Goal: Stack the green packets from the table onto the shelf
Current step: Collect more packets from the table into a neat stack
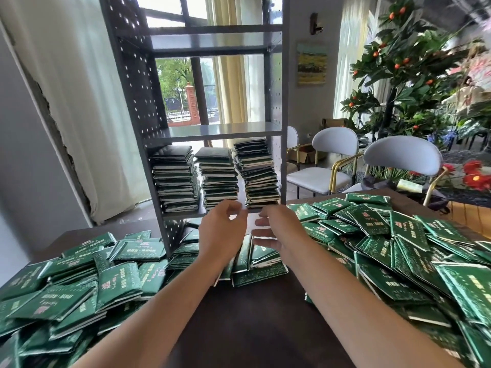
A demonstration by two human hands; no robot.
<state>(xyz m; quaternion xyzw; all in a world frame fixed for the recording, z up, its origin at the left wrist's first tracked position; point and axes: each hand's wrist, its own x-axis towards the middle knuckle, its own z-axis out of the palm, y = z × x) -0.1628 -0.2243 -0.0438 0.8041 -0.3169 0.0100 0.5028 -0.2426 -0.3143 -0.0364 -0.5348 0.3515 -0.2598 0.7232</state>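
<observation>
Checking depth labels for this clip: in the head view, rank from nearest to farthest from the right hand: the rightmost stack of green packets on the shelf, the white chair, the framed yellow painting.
1. Rightmost stack of green packets, just beyond the right hand.
2. White chair, right, behind the table.
3. Framed yellow painting, far wall.

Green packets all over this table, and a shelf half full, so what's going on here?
A person is moving flat, shiny green foil packets from the dark brown table onto the grey metal perforated shelf unit. Three tall stacks already stand on its lowest filled shelf. Both hands, left and right, hover empty with relaxed fingers in front of the stacks, above a small heap. Large piles remain on either side.
</observation>
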